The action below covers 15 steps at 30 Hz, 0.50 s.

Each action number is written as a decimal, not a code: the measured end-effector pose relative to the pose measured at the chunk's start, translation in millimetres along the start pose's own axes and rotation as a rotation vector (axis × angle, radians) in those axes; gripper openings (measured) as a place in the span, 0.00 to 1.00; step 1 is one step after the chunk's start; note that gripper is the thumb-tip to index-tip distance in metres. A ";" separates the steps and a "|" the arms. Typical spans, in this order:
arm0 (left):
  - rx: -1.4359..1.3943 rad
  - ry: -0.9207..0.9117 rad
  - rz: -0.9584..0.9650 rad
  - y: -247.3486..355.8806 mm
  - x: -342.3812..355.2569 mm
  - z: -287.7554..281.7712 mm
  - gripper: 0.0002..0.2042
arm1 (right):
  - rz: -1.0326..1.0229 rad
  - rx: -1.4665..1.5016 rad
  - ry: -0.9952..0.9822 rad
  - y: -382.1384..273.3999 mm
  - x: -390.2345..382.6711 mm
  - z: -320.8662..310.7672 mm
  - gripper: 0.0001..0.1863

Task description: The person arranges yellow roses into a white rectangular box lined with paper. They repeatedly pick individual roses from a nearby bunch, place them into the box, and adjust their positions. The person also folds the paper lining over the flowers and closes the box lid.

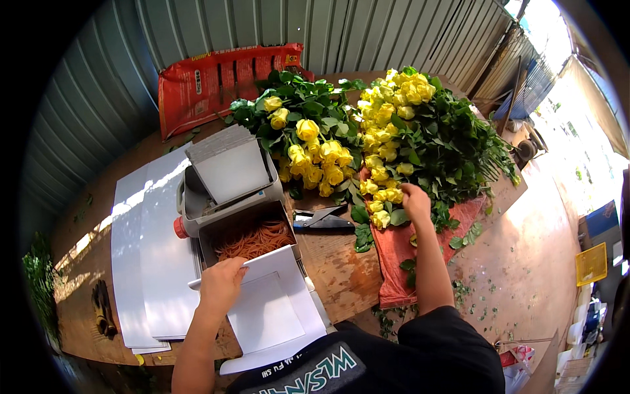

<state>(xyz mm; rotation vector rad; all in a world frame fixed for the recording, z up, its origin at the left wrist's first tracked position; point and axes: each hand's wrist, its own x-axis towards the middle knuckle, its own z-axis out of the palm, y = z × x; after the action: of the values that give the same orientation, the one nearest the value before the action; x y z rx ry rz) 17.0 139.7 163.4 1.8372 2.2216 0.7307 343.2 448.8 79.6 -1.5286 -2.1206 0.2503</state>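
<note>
My left hand (223,281) is closed on the top edge of a white sheet (266,312) that lies sloping toward my body. Just beyond it is an open box of brown-red rubber bands (259,241). My right hand (415,202) reaches to the near end of a long pile of yellow roses (384,141), its fingers bent and pinched at a yellow rose (392,195); the fingertips are partly hidden by the blooms and leaves. A second bunch of yellow roses (321,154) lies to the left. Under the right-hand pile is a red woven cloth (397,276).
Black-handled pruning shears (323,222) lie between box and roses. A cut-open jerrycan (197,197) holds grey-white cards (228,164). Large white sheets (154,256) are stacked on the left beside dark gloves (103,308). A red bag (216,85) leans against the corrugated wall (315,33).
</note>
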 end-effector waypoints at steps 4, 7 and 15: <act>-0.010 -0.008 0.008 -1.0 0.7 1.0 0.04 | -0.158 -0.375 -0.059 72.2 18.4 33.1 0.27; -0.003 0.001 0.005 -3.8 -1.8 2.9 0.04 | -0.196 -0.232 -0.108 70.5 18.1 29.5 0.32; -0.070 0.045 0.017 -7.2 -3.0 3.1 0.05 | -0.241 -0.159 -0.387 69.6 -4.1 -9.0 0.18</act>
<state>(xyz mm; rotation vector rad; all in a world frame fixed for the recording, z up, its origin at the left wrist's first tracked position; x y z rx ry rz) 12.7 136.7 156.8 1.8264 2.1803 0.8498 406.6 468.1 56.1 -1.3755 -2.6608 0.3181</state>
